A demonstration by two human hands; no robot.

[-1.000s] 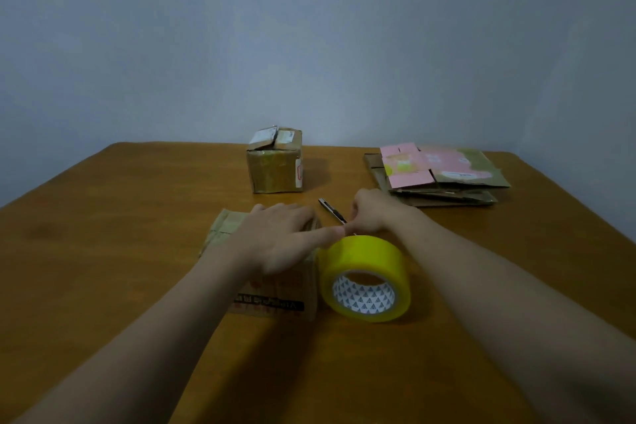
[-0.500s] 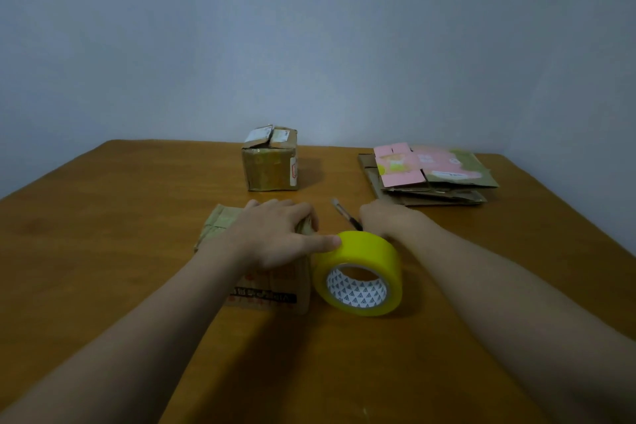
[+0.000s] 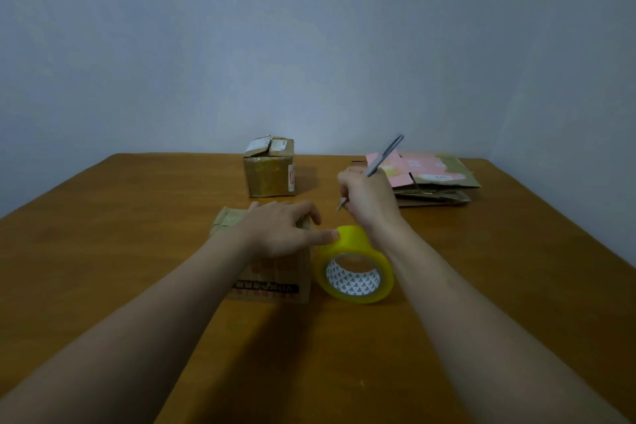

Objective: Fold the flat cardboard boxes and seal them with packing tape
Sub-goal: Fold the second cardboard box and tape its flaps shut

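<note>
A small folded cardboard box [image 3: 272, 280] with red print stands near the table's middle. My left hand [image 3: 280, 229] rests flat on its top, the thumb reaching out to touch the yellow roll of packing tape [image 3: 354, 265], which stands on edge right of the box. Just behind the roll, my right hand [image 3: 370, 198] grips a grey pen-like cutter [image 3: 383, 157]; its long end points up and to the right, its short tip pokes out below the fist.
A sealed brown box [image 3: 270, 170] with white labels stands at the back centre. A stack of flat cardboard boxes [image 3: 426, 179], the top one pink, lies at the back right. The wooden table [image 3: 120, 217] ends at a grey wall.
My right hand has picked the cutter up off the table and raised it upright. My left hand stays on the box with the thumb at the tape roll.
</note>
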